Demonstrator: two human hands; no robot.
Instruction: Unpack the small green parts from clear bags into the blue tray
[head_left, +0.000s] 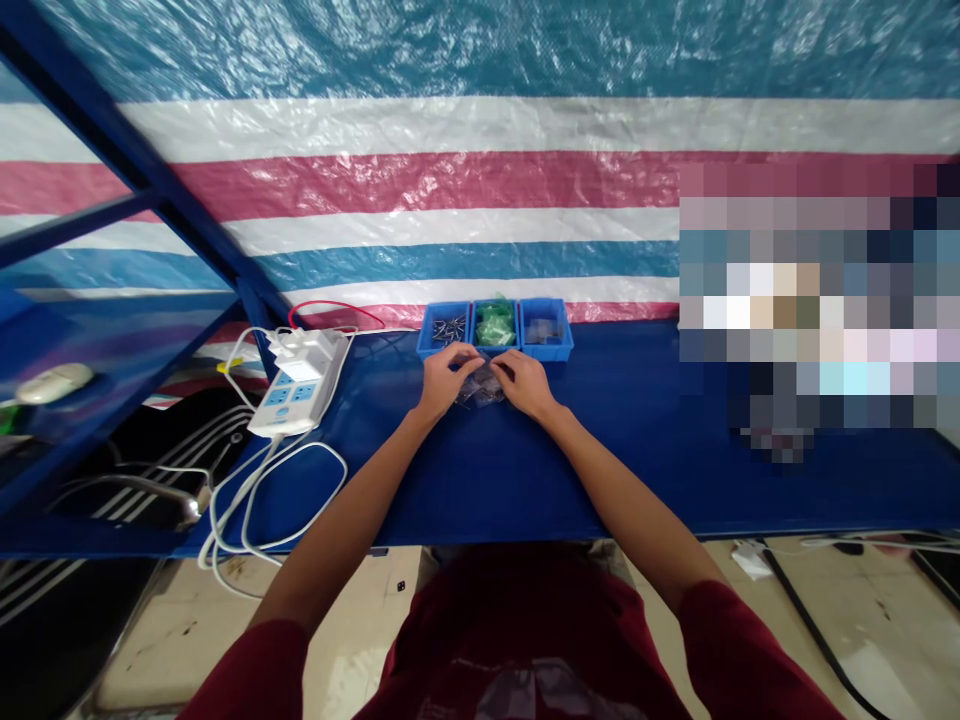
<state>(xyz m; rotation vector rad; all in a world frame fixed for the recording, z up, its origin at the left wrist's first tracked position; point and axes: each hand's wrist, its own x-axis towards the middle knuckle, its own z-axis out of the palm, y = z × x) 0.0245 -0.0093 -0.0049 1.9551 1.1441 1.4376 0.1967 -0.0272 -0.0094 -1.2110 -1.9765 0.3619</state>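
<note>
A small clear plastic bag (484,385) with dark bits in or under it lies low over the blue table, between my hands. My left hand (446,380) pinches the bag's upper left edge with thumb and forefinger. At its upper right edge, my right hand (527,382) has its fingertips pinched as well. Just beyond my hands stand three small blue bins in a row. The left bin (427,345) holds metal screws or similar pins (450,329). Green plastic wrapping (496,324) fills the middle bin. Flat, greyish clear pieces (543,330) lie in the right bin (551,352).
A white power strip (296,400) with plugged-in adapters and looped white cables (300,540) lies left on the table (600,440). A blue metal frame (187,230) rises at the left. Striped plastic sheeting (450,180) hangs behind. The right background is pixelated.
</note>
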